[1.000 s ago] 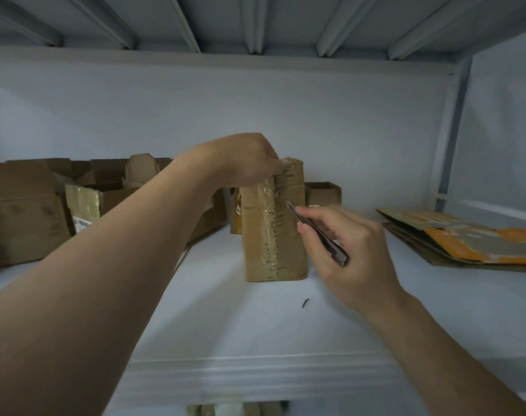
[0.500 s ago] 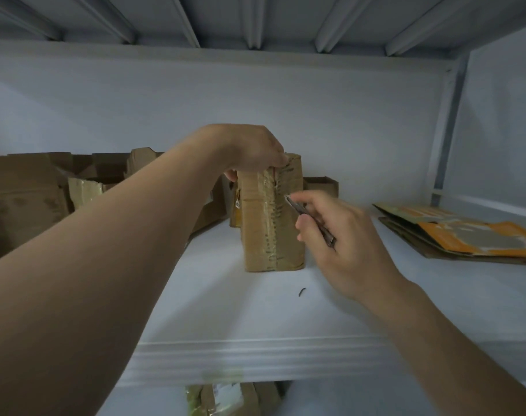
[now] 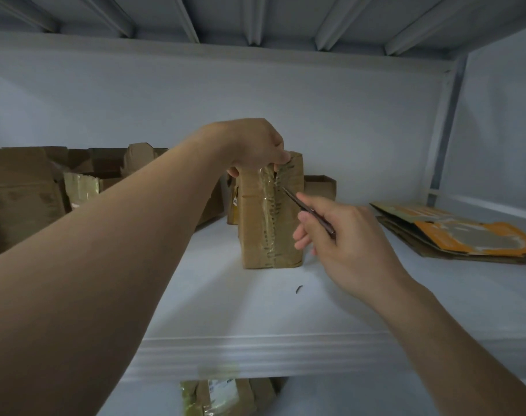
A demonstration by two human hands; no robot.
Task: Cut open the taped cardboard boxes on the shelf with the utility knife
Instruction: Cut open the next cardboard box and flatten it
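On the shelf (image 3: 195, 295), left fingers (image 3: 278, 157) grip the box (image 3: 255, 229); right fingers (image 3: 300, 235) pinch the knife (image 3: 309, 209).

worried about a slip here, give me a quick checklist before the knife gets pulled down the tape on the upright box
1. Steady hold on the upright brown cardboard box: ok, the left hand grips its top edge.
2. Firm grip on the slim dark utility knife: ok, the right hand pinches it.
3. Blade tip on the clear tape seam: ok, it meets the seam near the top.
4. Left fingers out of the blade's path: ok for a downward pull; they sit just above the tip.
5. Blade length exposed: cannot tell.
6. Box base flat on the white shelf: ok.
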